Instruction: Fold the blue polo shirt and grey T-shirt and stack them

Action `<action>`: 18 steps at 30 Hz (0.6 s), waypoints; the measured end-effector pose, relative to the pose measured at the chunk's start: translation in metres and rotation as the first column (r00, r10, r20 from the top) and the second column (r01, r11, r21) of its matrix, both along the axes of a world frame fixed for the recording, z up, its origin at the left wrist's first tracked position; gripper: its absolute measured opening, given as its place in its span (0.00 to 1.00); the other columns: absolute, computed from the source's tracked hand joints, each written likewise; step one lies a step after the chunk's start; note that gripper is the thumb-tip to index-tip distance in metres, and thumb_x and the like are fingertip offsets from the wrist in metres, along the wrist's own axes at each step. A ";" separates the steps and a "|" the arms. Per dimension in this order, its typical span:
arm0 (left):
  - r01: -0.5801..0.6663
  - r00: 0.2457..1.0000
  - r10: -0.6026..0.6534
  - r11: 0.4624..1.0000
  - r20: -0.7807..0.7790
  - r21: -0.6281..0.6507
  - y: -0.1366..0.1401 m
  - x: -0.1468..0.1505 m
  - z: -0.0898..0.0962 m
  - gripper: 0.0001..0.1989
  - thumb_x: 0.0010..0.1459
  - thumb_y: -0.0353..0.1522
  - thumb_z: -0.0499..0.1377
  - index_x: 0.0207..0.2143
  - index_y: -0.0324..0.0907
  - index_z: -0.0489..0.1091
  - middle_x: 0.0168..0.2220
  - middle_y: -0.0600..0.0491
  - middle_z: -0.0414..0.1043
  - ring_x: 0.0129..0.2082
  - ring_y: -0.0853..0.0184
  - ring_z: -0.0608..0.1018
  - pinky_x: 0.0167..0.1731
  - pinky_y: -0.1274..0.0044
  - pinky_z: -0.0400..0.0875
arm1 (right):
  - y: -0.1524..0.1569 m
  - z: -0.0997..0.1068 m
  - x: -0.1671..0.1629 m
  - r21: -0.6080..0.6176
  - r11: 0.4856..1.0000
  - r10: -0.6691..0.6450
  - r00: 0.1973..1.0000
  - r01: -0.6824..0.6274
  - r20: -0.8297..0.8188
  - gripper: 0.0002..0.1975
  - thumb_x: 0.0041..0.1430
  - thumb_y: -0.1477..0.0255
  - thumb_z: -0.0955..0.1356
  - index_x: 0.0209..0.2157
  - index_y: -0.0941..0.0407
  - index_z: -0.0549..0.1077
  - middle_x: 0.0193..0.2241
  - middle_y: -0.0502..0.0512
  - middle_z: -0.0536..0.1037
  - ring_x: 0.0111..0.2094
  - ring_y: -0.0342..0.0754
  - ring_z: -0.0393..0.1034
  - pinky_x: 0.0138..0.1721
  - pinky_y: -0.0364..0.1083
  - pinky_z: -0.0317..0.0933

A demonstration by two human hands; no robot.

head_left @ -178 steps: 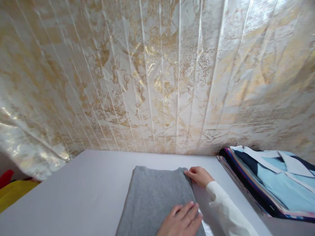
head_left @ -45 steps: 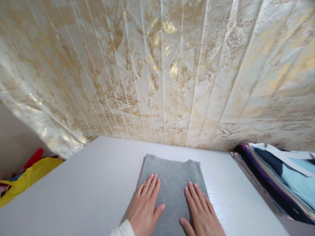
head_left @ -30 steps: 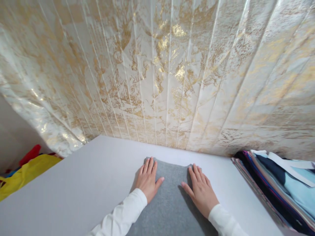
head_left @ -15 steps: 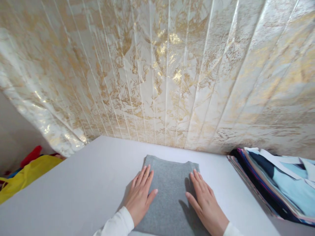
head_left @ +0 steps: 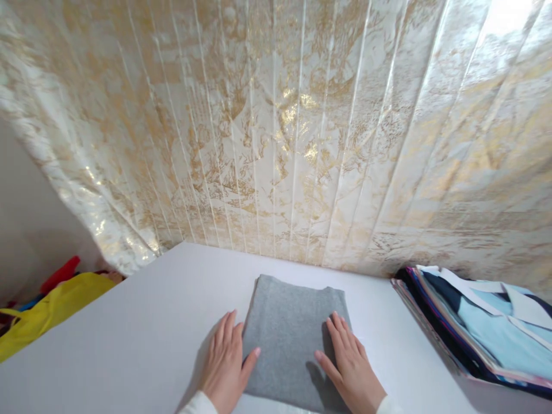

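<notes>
A grey garment (head_left: 288, 328), folded into a flat rectangle, lies on the white table (head_left: 142, 339) in front of me. My left hand (head_left: 226, 359) is at its left edge, palm down with fingers stretched out; the thumb reaches over the cloth. On the right part of the cloth is my right hand (head_left: 351, 359), fingers extended and the thumb spread toward the middle. Neither hand grips the fabric. How firmly the palms press on it cannot be made out. The near edge of the garment shows between my hands.
A stack of folded clothes (head_left: 487, 333), light blue and white on top, sits at the table's right side. Beyond the left edge is a yellow cloth (head_left: 64, 305) with a red item (head_left: 60, 273) behind it. A gold-patterned curtain (head_left: 276, 144) hangs along the back.
Both hands have slid nearer to me along the garment. My left hand has also shifted left, off most of the cloth. The garment's near edge has come into view.
</notes>
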State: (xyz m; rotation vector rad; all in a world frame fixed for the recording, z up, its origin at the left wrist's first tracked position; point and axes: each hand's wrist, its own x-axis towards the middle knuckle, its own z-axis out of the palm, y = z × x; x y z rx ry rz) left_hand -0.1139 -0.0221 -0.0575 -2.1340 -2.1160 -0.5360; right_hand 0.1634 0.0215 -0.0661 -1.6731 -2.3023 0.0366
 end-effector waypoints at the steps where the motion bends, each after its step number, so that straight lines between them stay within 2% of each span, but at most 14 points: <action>1: -0.021 1.000 0.021 1.000 0.019 0.000 -0.008 -0.003 0.002 0.20 0.60 0.40 0.51 0.46 0.34 0.68 0.58 0.37 0.60 0.60 0.50 0.59 0.55 0.60 0.59 | 0.001 0.005 -0.001 -0.007 1.000 -0.018 1.000 0.018 -0.015 0.31 0.62 0.57 0.58 0.61 0.61 0.59 0.64 0.65 0.52 0.65 0.57 0.44 0.59 0.60 0.51; 4: -0.014 0.997 0.019 0.998 0.080 -0.064 -0.025 -0.005 0.014 0.12 0.59 0.39 0.52 0.34 0.40 0.69 0.47 0.43 0.67 0.52 0.54 0.67 0.50 0.63 0.62 | 0.001 0.019 -0.016 -0.050 0.999 -0.009 1.000 0.008 -0.028 0.31 0.60 0.60 0.60 0.61 0.62 0.59 0.64 0.65 0.52 0.65 0.58 0.43 0.60 0.60 0.49; 6: 0.005 0.994 0.009 0.993 0.108 -0.122 -0.029 0.000 0.023 0.10 0.59 0.37 0.53 0.29 0.41 0.68 0.43 0.45 0.68 0.47 0.55 0.69 0.47 0.64 0.63 | -0.005 0.024 -0.037 -0.097 0.988 0.116 0.993 -0.119 -0.031 0.35 0.56 0.63 0.64 0.63 0.63 0.56 0.64 0.66 0.51 0.65 0.59 0.41 0.60 0.60 0.49; 8: 0.002 0.988 0.024 0.986 0.153 -0.166 -0.028 0.006 0.030 0.08 0.57 0.35 0.53 0.27 0.42 0.66 0.40 0.47 0.68 0.44 0.57 0.70 0.44 0.65 0.63 | -0.016 0.024 -0.064 -0.150 0.933 0.324 0.944 -0.329 -0.056 0.38 0.53 0.66 0.65 0.64 0.61 0.52 0.65 0.63 0.49 0.65 0.59 0.40 0.59 0.58 0.51; 10: 0.016 0.959 0.042 0.980 0.281 -0.199 -0.025 0.009 0.034 0.08 0.56 0.35 0.53 0.25 0.42 0.64 0.35 0.50 0.68 0.41 0.59 0.70 0.43 0.67 0.64 | -0.027 0.021 -0.093 -0.185 0.864 0.459 0.883 -0.469 -0.097 0.35 0.55 0.70 0.63 0.64 0.59 0.51 0.65 0.59 0.49 0.65 0.56 0.43 0.58 0.55 0.55; 12: 0.067 0.874 0.050 0.973 0.483 -0.223 -0.022 0.008 0.035 0.10 0.57 0.36 0.50 0.23 0.43 0.61 0.30 0.52 0.67 0.36 0.61 0.71 0.40 0.69 0.66 | -0.035 0.020 -0.117 -0.155 0.867 0.458 0.880 -0.473 -0.126 0.35 0.54 0.75 0.62 0.64 0.60 0.53 0.64 0.59 0.49 0.64 0.55 0.46 0.58 0.53 0.55; 14: 0.137 0.771 0.041 0.964 0.636 -0.228 -0.022 0.005 0.032 0.13 0.58 0.38 0.47 0.24 0.43 0.62 0.29 0.53 0.69 0.35 0.63 0.73 0.39 0.71 0.68 | -0.037 0.026 -0.131 -0.105 0.903 0.397 0.902 -0.417 -0.169 0.37 0.49 0.80 0.62 0.63 0.64 0.55 0.63 0.64 0.54 0.63 0.55 0.50 0.58 0.52 0.55; 16: 0.180 0.653 0.005 0.970 0.758 -0.162 -0.026 0.006 0.026 0.15 0.59 0.39 0.45 0.34 0.41 0.67 0.38 0.49 0.72 0.41 0.63 0.74 0.44 0.72 0.69 | -0.034 0.038 -0.137 -0.113 0.932 0.306 0.913 -0.346 -0.269 0.36 0.47 0.83 0.61 0.61 0.64 0.58 0.58 0.66 0.65 0.58 0.54 0.61 0.55 0.49 0.59; 18: 0.200 0.498 -0.056 0.979 0.865 -0.051 -0.033 0.017 0.015 0.19 0.59 0.38 0.46 0.49 0.39 0.64 0.50 0.45 0.69 0.49 0.62 0.73 0.49 0.71 0.68 | -0.025 0.052 -0.136 -0.192 0.941 0.160 0.865 -0.280 -0.476 0.30 0.51 0.81 0.60 0.58 0.61 0.63 0.48 0.64 0.76 0.48 0.53 0.71 0.49 0.48 0.63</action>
